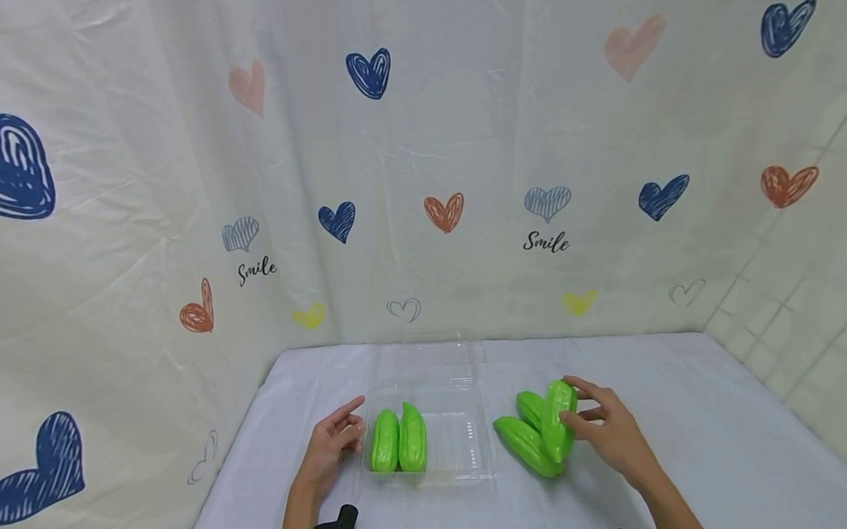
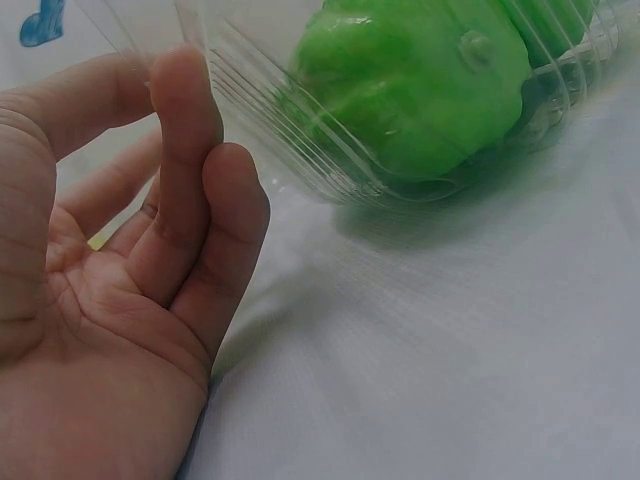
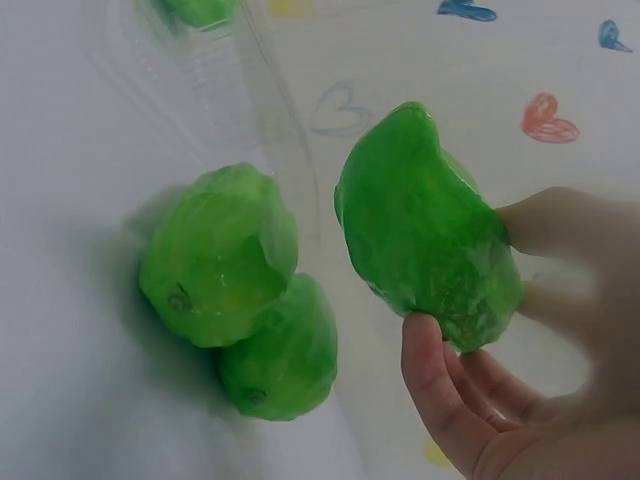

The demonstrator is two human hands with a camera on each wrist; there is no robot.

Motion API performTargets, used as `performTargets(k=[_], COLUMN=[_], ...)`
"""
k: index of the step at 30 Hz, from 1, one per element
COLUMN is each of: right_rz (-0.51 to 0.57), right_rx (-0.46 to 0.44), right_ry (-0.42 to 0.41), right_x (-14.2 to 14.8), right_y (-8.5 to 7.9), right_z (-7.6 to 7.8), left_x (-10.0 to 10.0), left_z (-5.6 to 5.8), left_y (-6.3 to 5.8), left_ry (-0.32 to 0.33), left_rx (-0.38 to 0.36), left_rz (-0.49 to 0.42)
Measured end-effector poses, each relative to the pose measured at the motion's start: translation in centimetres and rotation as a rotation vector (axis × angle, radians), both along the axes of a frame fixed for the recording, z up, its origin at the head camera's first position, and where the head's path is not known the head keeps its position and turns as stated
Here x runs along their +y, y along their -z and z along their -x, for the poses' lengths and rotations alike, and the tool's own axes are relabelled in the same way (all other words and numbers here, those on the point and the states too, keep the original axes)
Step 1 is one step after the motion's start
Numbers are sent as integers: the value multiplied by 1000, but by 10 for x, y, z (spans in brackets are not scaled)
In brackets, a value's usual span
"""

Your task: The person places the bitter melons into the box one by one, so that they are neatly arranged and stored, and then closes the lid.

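My right hand (image 1: pixel 612 431) pinches a bright green lumpy gourd (image 3: pixel 430 230) between thumb and fingers, tilted and raised in the right wrist view. Two more such gourds (image 3: pixel 225 260) lie beside it on the cloth, touching each other. To the left stands a clear plastic box (image 1: pixel 452 449) with its hinged lid (image 1: pixel 422 366) folded back. Inside, two green gourds (image 1: pixel 398 442) lie lengthwise side by side in the left half. My left hand (image 1: pixel 332 440) is at the box's left wall, its fingers loosely bent and fingertips against the clear plastic.
White cloth covers the table (image 1: pixel 307 385). Behind and at the sides hangs a pale curtain (image 1: pixel 489 147) printed with hearts and "Smile". A black strap device (image 1: pixel 336 527) sits on the left wrist; part of another shows at the bottom edge near the right arm.
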State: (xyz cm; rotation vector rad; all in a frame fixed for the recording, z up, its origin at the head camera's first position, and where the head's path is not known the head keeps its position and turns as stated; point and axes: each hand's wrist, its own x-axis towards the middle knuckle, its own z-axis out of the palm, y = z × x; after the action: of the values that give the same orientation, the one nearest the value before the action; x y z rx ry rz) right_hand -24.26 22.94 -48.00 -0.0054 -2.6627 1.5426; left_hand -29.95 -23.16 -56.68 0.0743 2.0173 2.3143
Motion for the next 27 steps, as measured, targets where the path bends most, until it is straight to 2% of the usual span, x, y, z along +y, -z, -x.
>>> performTargets(k=[5, 18, 27], right_rz=[3, 0, 6], right_rx=[-11, 46, 60], right_ry=[-12, -77, -86], right_x=[-11, -39, -57], right_y=[-4, -8, -7], right_z=[0, 1, 7], left_x=[-1, -1, -1], left_z=[1, 1, 0], left_y=[0, 0, 0], left_ry=[5, -1, 2], left_rx=[-2, -4, -5], left_rz=[0, -21, -14])
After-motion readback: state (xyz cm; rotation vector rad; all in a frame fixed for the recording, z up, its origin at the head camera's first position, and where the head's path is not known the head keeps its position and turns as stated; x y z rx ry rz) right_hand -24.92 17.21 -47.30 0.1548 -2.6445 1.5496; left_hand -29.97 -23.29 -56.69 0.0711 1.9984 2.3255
